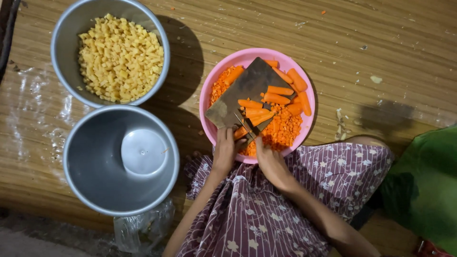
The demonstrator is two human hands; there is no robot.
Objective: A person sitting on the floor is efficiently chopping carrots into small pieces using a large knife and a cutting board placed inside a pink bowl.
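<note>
A pink bowl (208, 90) on the wooden floor holds diced carrot (285, 127) and peeled carrot pieces (299, 81). A dark cutting board (247, 83) lies tilted across the bowl with several carrot sticks (257, 112) on it. My left hand (223, 152) is at the board's near end, fingers pinched on the ends of the carrot sticks. My right hand (270, 162) is right beside it, gripping a thin knife (243, 124) whose blade lies across the sticks.
A metal bowl (62, 28) full of diced yellow cubes sits at the upper left. Below it is a metal pot (95, 181) with a round lid inside. Crumpled clear plastic (140, 231) lies near my patterned skirt (266, 214). Green cloth (423, 185) is at the right.
</note>
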